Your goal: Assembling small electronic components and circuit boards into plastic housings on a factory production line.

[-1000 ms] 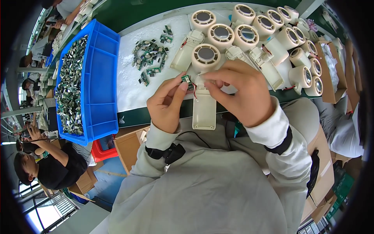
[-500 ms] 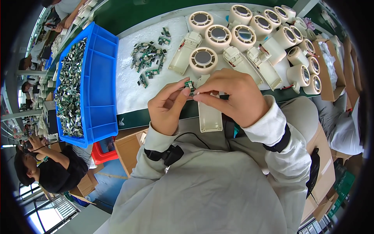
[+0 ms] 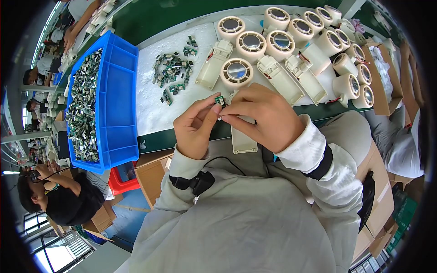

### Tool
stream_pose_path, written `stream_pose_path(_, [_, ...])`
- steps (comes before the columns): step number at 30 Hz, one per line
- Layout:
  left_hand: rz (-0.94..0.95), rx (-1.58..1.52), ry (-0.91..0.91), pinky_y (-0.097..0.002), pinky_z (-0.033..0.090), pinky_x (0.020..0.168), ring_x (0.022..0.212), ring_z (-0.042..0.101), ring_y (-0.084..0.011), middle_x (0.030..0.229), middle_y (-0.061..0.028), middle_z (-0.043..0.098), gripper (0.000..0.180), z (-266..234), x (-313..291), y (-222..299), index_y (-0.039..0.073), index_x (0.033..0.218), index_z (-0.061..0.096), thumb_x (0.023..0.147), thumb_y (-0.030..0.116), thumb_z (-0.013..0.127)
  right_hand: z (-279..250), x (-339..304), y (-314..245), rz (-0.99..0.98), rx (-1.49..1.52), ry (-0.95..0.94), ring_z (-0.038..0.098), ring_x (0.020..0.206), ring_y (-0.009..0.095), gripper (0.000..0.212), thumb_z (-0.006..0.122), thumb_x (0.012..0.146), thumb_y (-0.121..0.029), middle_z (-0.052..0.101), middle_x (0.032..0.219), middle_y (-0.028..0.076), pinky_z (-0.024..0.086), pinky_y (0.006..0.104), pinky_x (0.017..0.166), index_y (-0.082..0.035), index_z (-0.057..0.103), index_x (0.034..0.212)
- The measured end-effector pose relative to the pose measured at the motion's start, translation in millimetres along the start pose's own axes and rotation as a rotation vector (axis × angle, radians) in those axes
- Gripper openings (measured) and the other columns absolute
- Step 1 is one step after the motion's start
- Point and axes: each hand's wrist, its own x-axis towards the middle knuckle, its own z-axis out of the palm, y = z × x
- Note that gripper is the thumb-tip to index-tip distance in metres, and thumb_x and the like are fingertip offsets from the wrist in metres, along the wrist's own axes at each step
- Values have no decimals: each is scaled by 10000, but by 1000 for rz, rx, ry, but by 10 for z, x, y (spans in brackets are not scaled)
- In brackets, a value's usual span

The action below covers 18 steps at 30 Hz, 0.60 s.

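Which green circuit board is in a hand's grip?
The board pinched in the left hand; the other boards lie on the white sheet or in the blue bin.

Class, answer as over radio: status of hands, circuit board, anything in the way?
Left hand pinching green circuit board. Right hand pinched close beside it; contents unclear. In the way: right hand partly hides pale casing.

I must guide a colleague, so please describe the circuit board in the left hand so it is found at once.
Start at the blue bin on the left, then follow the white sheet rightward to the left hand. It pinches a small green circuit board. Unlike the loose boards on the sheet, it is held.
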Motion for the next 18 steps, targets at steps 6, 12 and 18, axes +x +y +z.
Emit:
stream_pose_path(6, [33, 29, 5, -247, 514, 848, 955, 664, -144, 1088, -121, 677, 293, 43, -14, 4, -45, 1247, 630, 954, -33, 618, -56, 38, -61, 52, -82, 102, 590, 729, 238, 130, 753, 772, -29, 610, 806, 69, 495, 345, 645, -30, 677, 878])
stream_pose_path(12, [160, 188, -11, -250, 510, 842, 918, 652, -142, 1118, -120, 653, 295, 77, -42, -2, -35, 1238, 640, 944, -52, 620, -23, 35, -31, -4, -172, 154, 589, 721, 227, 143, 746, 754, 0, 596, 800, 66, 493, 335, 637, -26, 657, 863])
stream_pose_path(18, [275, 465, 81, -261, 523, 773, 859, 659, -170, 1083, -152, 654, 284, 122, -181, -38, -26, 1192, 677, 915, -73, 641, 52, -31, -15, -20, -117, 185, 580, 675, 210, 146, 752, 750, 6, 583, 777, 65, 487, 325, 606, -20, 662, 863])
